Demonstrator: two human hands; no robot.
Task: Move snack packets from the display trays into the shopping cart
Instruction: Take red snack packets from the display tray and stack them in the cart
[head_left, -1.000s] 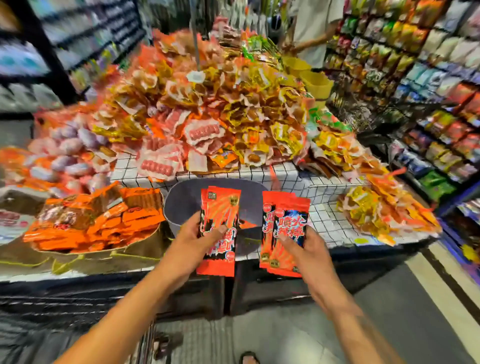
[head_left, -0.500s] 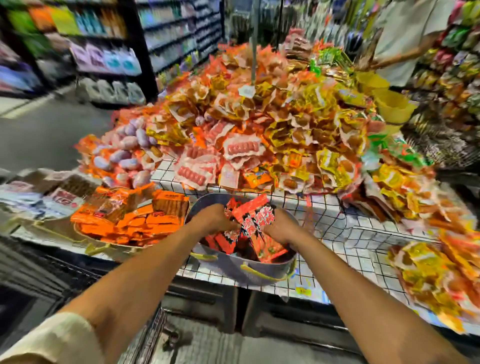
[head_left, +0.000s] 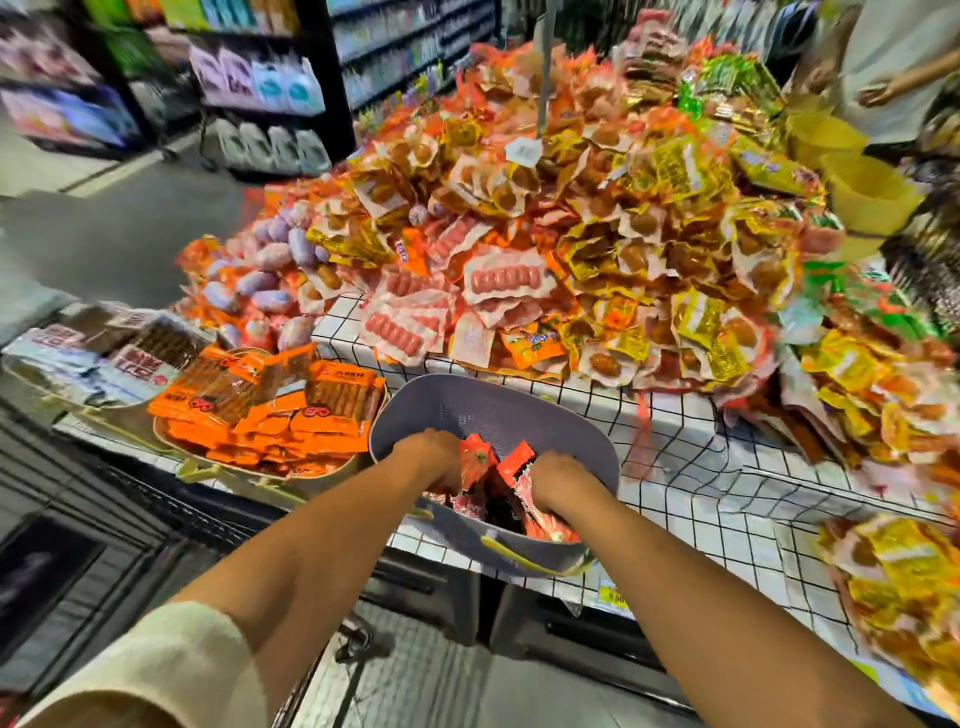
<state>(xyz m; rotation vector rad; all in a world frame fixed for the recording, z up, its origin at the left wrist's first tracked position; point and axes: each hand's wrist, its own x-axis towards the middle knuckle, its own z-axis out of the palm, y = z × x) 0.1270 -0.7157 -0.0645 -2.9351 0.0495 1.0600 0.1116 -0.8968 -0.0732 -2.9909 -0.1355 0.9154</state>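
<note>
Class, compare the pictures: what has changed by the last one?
The left hand and right hand moved forward and down, carrying red foil snack packets into the grey perforated plastic tub; their fingers are now hidden. The orange packets beside it stayed put.

We see bright, even store light; motion blur smears yellow foil snack packets (head_left: 894, 570), and wide-angle distortion bends the white gridded tabletop (head_left: 727, 519).
</note>
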